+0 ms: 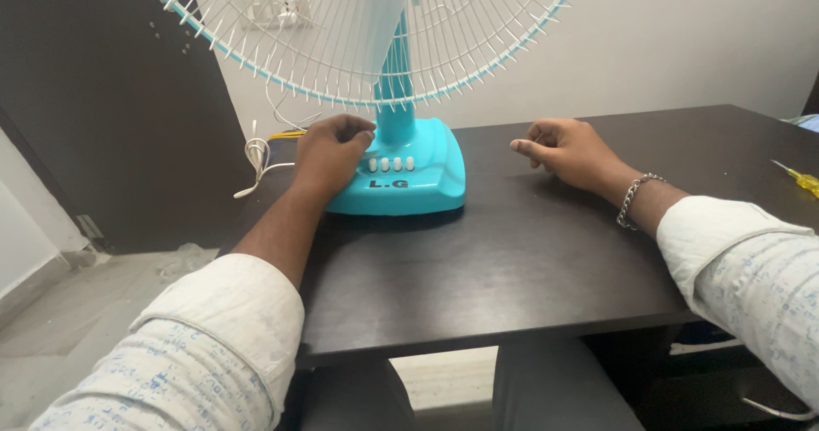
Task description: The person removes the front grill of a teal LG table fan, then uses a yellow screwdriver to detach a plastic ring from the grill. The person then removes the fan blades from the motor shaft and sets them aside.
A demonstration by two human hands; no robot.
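1. Leftmost, a coiled white cable (258, 154) is seen lying on the table edge, at about nine o'clock from the fan base.
2. Next, the left hand (328, 160) is laid on the left shoulder of the turquoise fan base (422, 175), fingers curled loosely and gripping nothing; its fingertips are bent toward the row of white buttons (391, 164), just beside them, though whether a button is touched cannot be told.
3. From that hand the buttons are placed at roughly three o'clock, and the row's long axis is run left to right across the front of the base.
4. Above the base, the turquoise stem (394, 98) is stood upright at twelve o'clock, and the white wire guard (358, 30) is carried on it.
5. Further right, the right hand (567, 151) is rested on the dark table (512, 260), half closed and empty, apart from the base at its three o'clock side; a chain bracelet (633, 199) is worn at the wrist.
6. Between the two, the left hand is plainly the nearer to the buttons.
7. Far right, a yellow screwdriver (800, 178) is left lying near the table's edge, well apart from both hands.
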